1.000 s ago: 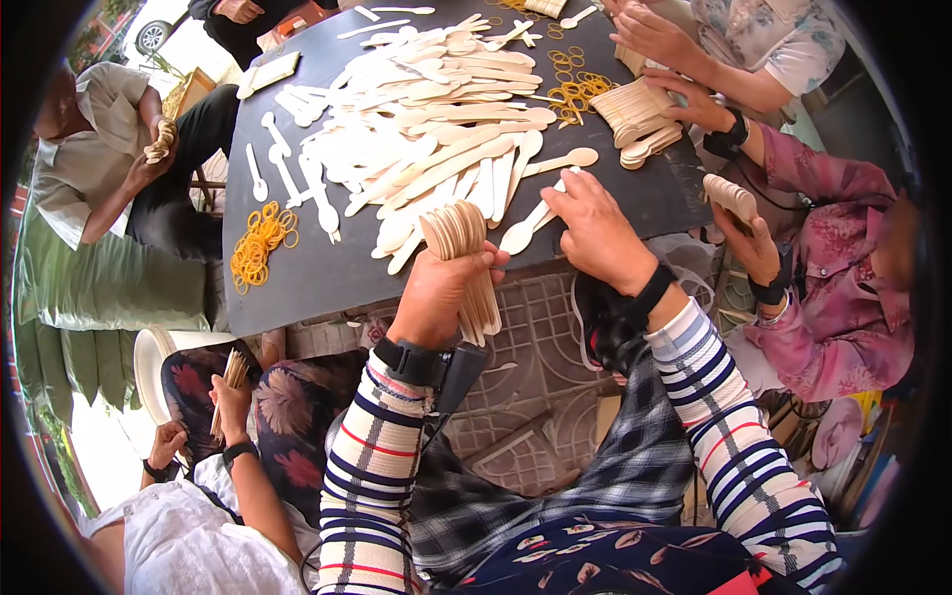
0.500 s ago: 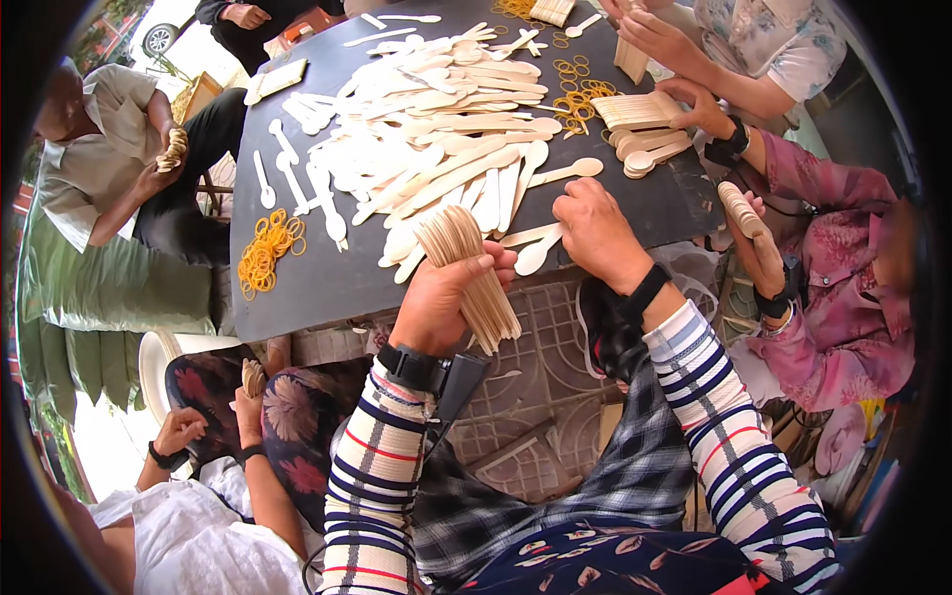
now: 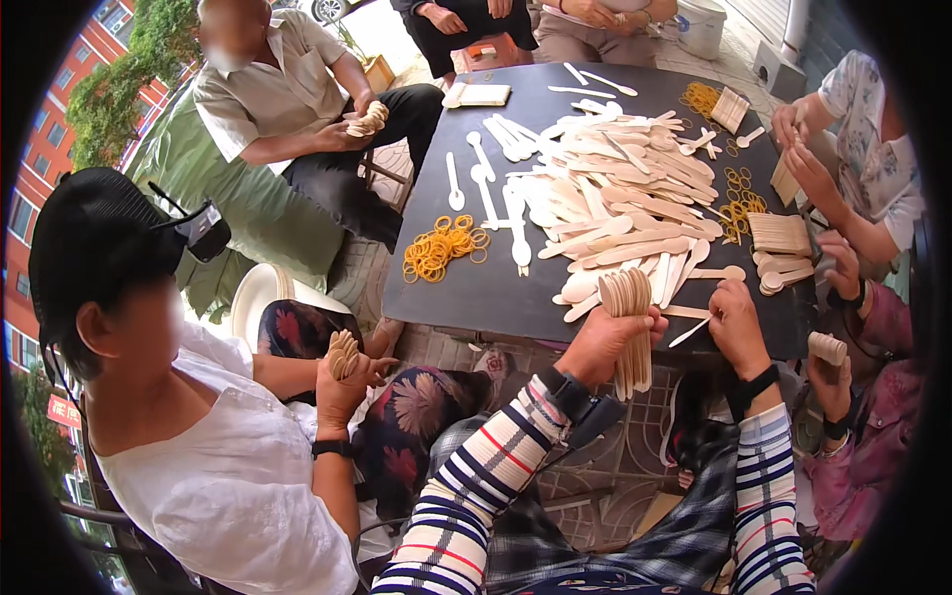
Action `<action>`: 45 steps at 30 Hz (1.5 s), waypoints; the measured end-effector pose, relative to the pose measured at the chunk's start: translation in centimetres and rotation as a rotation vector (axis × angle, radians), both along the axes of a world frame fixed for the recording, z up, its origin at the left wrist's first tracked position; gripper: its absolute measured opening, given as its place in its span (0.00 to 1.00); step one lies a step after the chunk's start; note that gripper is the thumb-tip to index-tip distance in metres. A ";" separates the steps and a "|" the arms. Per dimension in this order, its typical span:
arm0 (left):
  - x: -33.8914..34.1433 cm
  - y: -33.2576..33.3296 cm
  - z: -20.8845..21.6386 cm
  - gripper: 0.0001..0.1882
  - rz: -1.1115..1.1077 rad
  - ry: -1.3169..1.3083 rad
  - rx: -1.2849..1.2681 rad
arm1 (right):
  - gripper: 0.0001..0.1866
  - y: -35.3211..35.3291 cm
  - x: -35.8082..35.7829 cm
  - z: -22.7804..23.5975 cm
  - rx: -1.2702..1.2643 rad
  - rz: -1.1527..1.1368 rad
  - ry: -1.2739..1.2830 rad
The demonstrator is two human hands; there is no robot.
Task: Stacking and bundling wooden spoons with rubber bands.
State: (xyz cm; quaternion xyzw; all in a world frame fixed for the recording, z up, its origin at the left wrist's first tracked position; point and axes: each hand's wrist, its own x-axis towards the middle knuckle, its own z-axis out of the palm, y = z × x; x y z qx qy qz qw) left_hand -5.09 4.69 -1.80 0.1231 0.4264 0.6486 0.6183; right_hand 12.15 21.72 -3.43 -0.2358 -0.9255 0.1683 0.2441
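Observation:
My left hand (image 3: 597,345) is wrapped round a thick bundle of wooden spoons (image 3: 627,297), held upright just off the table's near edge. To its right, my right hand (image 3: 739,322) has its fingers pinched on a single wooden spoon (image 3: 688,333), which points left toward the bundle and shows nearly edge-on. Just beyond my right hand, another spoon (image 3: 732,273) lies on the table. A large heap of loose wooden spoons (image 3: 625,198) covers the middle of the dark table (image 3: 436,309).
Yellow rubber bands lie in a left pile (image 3: 443,250) and a right pile (image 3: 739,203). Stacked spoons (image 3: 780,234) sit at the right edge. A person in white (image 3: 218,446) sits close on my left, holding spoons. Other people sit round the table, some with spoons in hand.
The view has swung left, so the table sits further right and the person on my left shows more. The spoon in my right hand has turned from broadside to nearly edge-on.

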 end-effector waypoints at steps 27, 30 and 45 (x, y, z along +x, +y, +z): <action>-0.7 -0.2 0.4 0.11 0.231 -0.015 0.102 | 0.05 -9.2 -6.3 2.9 -0.187 0.101 0.351; -0.8 -0.4 0.3 0.11 0.248 -0.009 0.091 | 0.07 -9.4 -6.2 2.5 -0.203 0.119 0.333; -0.2 -0.7 2.7 0.11 -0.124 0.461 0.184 | 0.28 -7.3 -5.5 6.4 -1.232 0.223 0.749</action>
